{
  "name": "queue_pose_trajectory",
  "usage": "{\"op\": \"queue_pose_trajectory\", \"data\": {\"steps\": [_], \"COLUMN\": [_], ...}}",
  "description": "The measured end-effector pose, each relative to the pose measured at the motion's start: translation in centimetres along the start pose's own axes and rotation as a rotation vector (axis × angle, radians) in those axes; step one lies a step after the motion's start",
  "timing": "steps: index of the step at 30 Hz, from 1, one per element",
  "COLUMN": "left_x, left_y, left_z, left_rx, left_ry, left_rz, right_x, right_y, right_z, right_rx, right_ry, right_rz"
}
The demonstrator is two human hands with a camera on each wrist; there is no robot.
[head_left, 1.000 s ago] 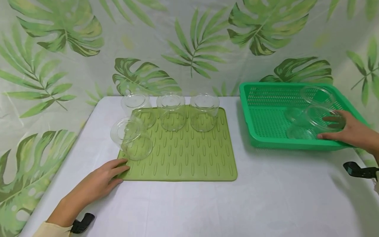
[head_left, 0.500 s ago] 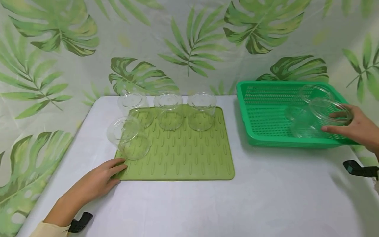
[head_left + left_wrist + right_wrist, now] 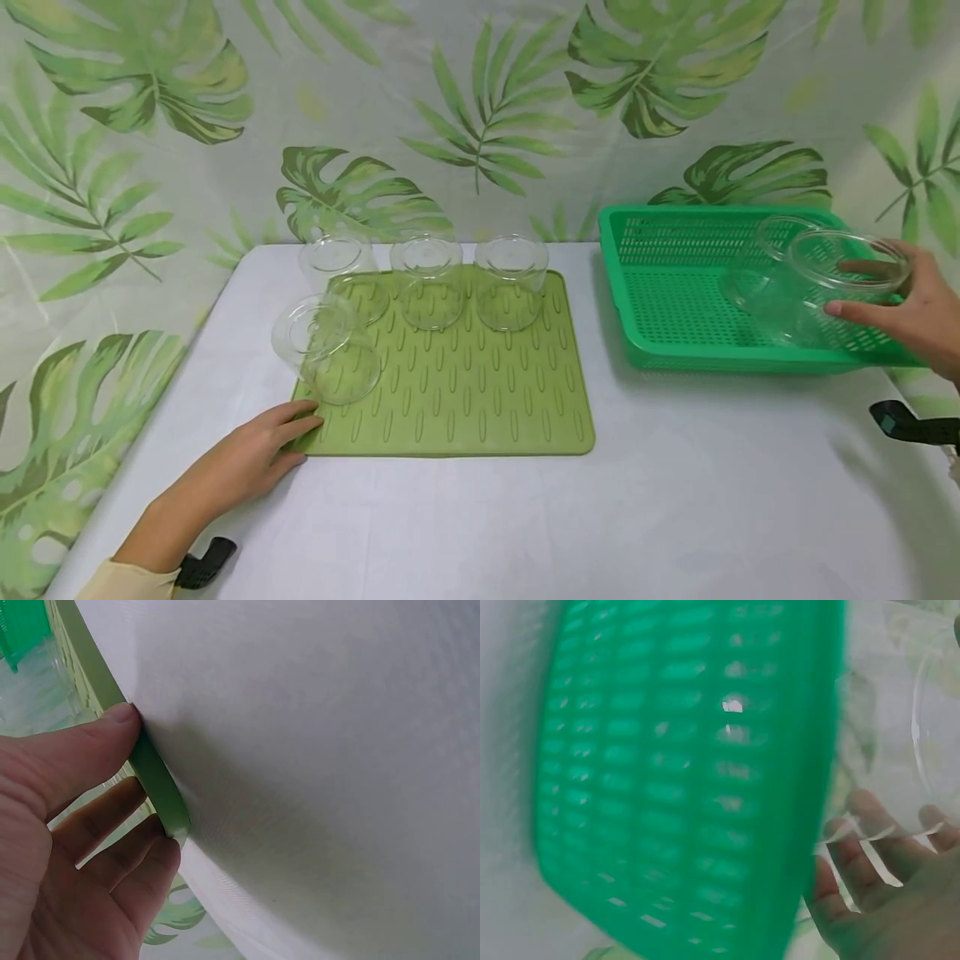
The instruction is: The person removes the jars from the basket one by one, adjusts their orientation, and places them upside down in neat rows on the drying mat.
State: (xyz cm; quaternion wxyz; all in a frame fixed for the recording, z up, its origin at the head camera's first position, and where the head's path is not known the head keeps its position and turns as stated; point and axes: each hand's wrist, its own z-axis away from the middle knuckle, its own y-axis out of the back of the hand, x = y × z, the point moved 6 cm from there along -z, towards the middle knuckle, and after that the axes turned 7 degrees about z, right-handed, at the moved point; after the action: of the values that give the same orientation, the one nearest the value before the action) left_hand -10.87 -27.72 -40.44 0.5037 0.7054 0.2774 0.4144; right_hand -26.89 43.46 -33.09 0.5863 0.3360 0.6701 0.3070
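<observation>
A leaf-print cloth (image 3: 487,108) hangs behind a white table (image 3: 525,525). The right hand (image 3: 926,304) grips a clear cup (image 3: 828,287) over the right end of a green basket (image 3: 735,360); another cup (image 3: 750,287) sits inside the basket. Well left of the basket, the left hand (image 3: 262,446), fingers loosely extended, touches a mat (image 3: 465,417) bearing four cups (image 3: 512,292).

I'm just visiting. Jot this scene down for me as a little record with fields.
Left hand: touches the green mat at its near left corner
Right hand: holds a clear container at the green basket's right end
On the mat: four clear jars, three along the far edge, one nearer at left
In the basket: another clear vessel
Backdrop: leaf-patterned
</observation>
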Motion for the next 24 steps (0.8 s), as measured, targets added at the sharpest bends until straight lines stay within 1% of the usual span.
{"op": "queue_pose_trajectory", "data": {"steps": [3,7,11,18,24], "left_x": [0.0,0.0,0.1,0.0,0.0], "left_y": [0.0,0.0,-0.1,-0.2,0.0], "left_z": [0.0,0.0,-0.1,0.0,0.0], "left_rx": [-0.010,-0.028,-0.034,-0.035,-0.037], "left_ry": [0.013,0.041,0.054,0.060,0.068], "left_rz": [0.006,0.016,0.020,0.018,0.020], "right_x": [-1.3,-2.3,-2.8,-3.5,-3.8], "right_y": [0.4,0.5,0.5,0.4,0.5], "right_z": [0.1,0.3,0.5,0.3,0.3], "right_rx": [0.031,0.017,0.004,-0.021,-0.013], "right_ry": [0.016,0.014,0.003,0.017,0.019], "right_rz": [0.011,0.042,0.085,0.062,0.085]}}
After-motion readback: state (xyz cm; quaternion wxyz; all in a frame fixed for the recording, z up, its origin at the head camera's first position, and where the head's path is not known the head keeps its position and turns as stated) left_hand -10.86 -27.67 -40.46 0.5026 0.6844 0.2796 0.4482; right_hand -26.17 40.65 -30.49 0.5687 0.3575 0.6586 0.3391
